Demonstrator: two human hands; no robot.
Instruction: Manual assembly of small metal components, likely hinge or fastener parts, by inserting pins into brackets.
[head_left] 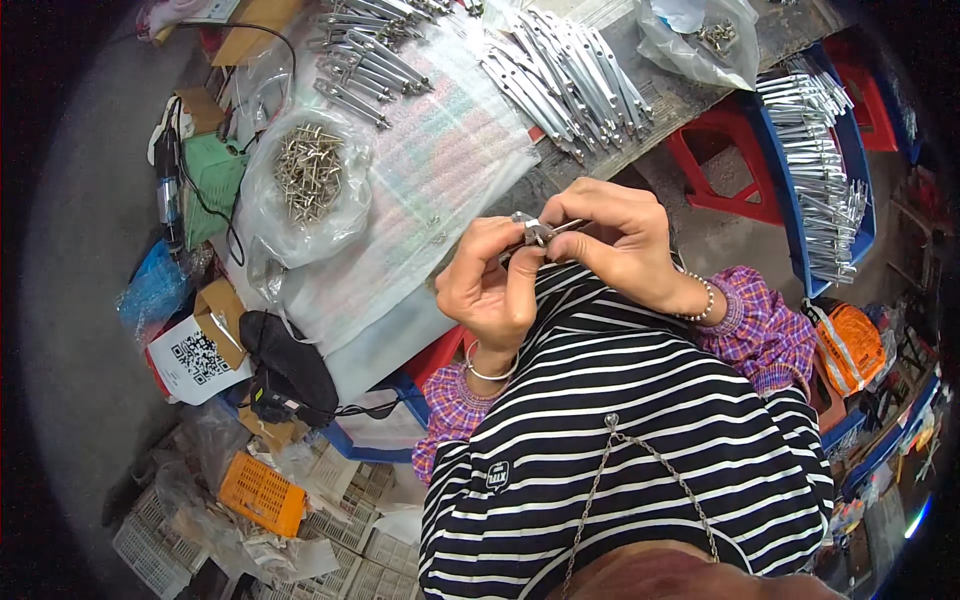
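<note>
My left hand and my right hand meet at the table's near edge, fingers pinched. Between them is a small shiny metal fitting, gripped from both sides. A thin metal piece runs toward my right fingers, and the fingertips cover much of it. Beyond my hands lies a fanned pile of long silver metal bars. Another group of slimmer silver bars rests further left. To the left of my hands, an open clear plastic bag holds many small metal pins or screws.
White foam sheeting covers much of the table. A second plastic bag with small hardware lies far right. At right stand a blue bin of silver bars and a red stool. A green box and corded power screwdriver are left.
</note>
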